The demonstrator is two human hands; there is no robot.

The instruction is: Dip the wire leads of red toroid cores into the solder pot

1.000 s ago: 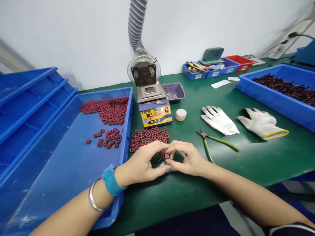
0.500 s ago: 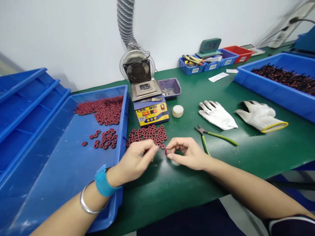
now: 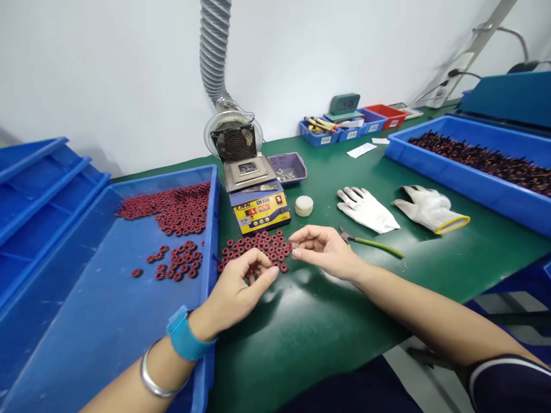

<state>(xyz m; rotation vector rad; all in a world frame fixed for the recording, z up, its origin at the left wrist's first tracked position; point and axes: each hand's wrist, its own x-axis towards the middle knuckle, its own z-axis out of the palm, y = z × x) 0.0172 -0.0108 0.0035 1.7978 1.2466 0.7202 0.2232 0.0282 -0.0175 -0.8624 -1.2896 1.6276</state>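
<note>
My right hand (image 3: 325, 249) pinches a small red toothed ring, like a tiny motor stator (image 3: 293, 245), between thumb and fingertips at the right edge of a loose pile of such stators (image 3: 258, 246) on the green table. To its left, my left hand (image 3: 241, 287) hovers at the pile's near edge, fingers curled and thumb close to the index finger. Whether anything is between them is hidden. Just behind the pile stands a yellow-and-blue solder pot (image 3: 260, 212) with lit red digits and a square metal-filled well (image 3: 248, 168).
Left is a blue tray (image 3: 107, 298) holding more stators. Green-handled cutters (image 3: 379, 245), two white gloves (image 3: 368, 209) and a round white tin (image 3: 303, 205) lie right. A purple bin (image 3: 297, 160) sits behind the pot; another blue tray (image 3: 456, 172) holds dark parts.
My right hand with the stator has moved away from me, up to the pile's right edge. My left hand's fingers have loosened a little near the pile. The view has turned slightly right.
</note>
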